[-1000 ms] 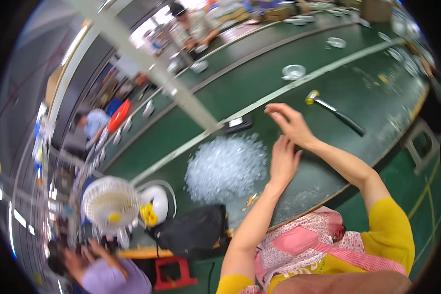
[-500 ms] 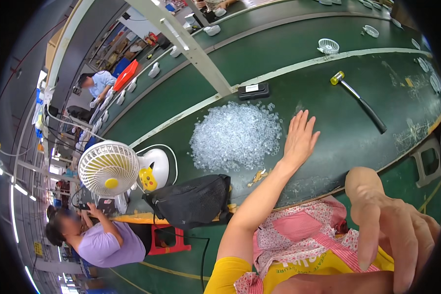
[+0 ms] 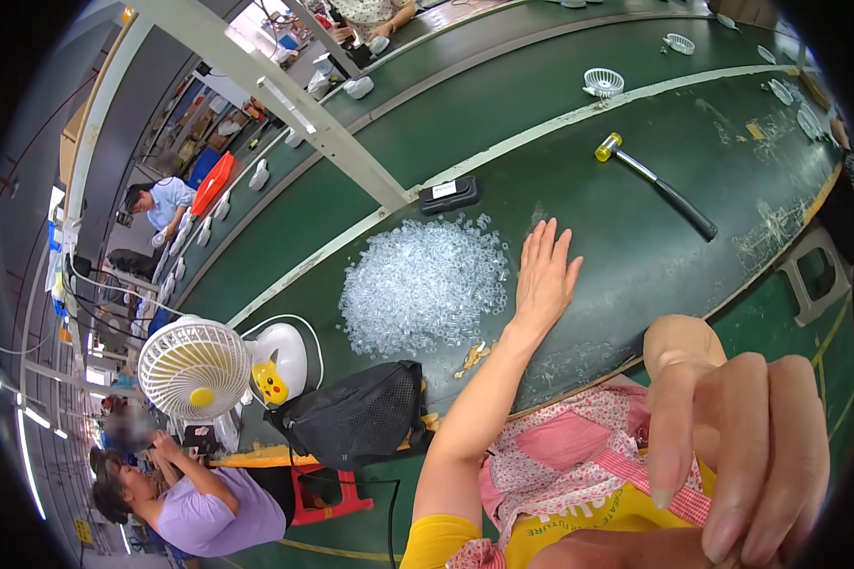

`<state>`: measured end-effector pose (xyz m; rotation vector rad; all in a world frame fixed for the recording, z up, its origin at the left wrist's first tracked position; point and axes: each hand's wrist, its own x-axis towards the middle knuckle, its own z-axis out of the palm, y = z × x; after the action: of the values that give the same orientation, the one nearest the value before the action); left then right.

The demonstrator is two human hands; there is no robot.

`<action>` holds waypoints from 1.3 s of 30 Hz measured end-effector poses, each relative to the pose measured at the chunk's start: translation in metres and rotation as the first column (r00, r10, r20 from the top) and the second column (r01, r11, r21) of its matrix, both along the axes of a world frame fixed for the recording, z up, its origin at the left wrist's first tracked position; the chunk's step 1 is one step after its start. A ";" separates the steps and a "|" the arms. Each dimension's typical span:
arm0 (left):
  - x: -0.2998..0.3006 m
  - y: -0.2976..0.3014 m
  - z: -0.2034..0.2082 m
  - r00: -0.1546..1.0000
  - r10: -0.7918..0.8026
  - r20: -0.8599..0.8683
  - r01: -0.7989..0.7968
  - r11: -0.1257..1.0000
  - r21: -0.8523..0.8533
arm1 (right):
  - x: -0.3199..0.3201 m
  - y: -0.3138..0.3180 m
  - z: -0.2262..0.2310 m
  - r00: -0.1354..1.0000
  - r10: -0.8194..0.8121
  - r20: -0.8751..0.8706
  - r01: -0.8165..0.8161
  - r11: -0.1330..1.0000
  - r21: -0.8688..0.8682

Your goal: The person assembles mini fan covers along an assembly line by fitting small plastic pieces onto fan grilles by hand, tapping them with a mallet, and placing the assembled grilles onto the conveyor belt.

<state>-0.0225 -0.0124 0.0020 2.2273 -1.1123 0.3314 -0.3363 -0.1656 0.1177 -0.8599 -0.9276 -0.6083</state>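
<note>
My left hand (image 3: 547,283) lies flat on the dark green worktable (image 3: 626,284), fingers stretched out and nothing under it that I can see. Just left of its fingers spreads a heap of small clear plastic pieces (image 3: 422,284); hand and heap are apart. Large and close at the lower right is my right hand (image 3: 740,436), raised in front of my apron (image 3: 579,436). Its fingers hang downward, loosely bent and apart, with nothing visible in them. Part of that hand runs off into the dark rim of the picture.
A yellow-headed hammer (image 3: 659,185) lies to the right, a black case (image 3: 449,195) behind the heap. Nearer left are a black mesh bag (image 3: 351,412) and a white fan (image 3: 194,370). White fan parts (image 3: 604,82) sit on the conveyor. A co-worker (image 3: 199,507) sits at left.
The whole view has shifted, so table things appear further left. My left hand stays flat beside the heap. My right hand's fingers hang lower and more bent than before.
</note>
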 end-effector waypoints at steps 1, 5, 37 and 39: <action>0.000 -0.002 0.001 1.000 -0.014 -0.006 0.014 1.000 -0.005 | 0.014 0.011 0.013 1.000 -0.015 0.018 0.015 1.000 0.006; 0.007 0.022 -0.004 0.998 0.056 -0.004 -0.056 0.998 0.001 | 0.095 0.058 0.054 0.994 0.020 0.104 -0.026 0.998 0.060; 0.001 0.010 -0.007 0.999 0.033 0.012 -0.032 0.997 -0.064 | 0.177 0.041 0.081 0.544 0.839 0.011 -0.836 0.543 -0.073; 0.006 0.012 -0.018 0.999 0.036 -0.008 -0.036 0.998 -0.056 | 0.190 0.045 0.069 0.483 0.876 0.009 -0.873 0.482 -0.066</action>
<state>-0.0170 -0.0001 -0.0161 2.1993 -1.0476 0.3649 -0.1466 -0.1211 0.1864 -0.2979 -1.2777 0.3244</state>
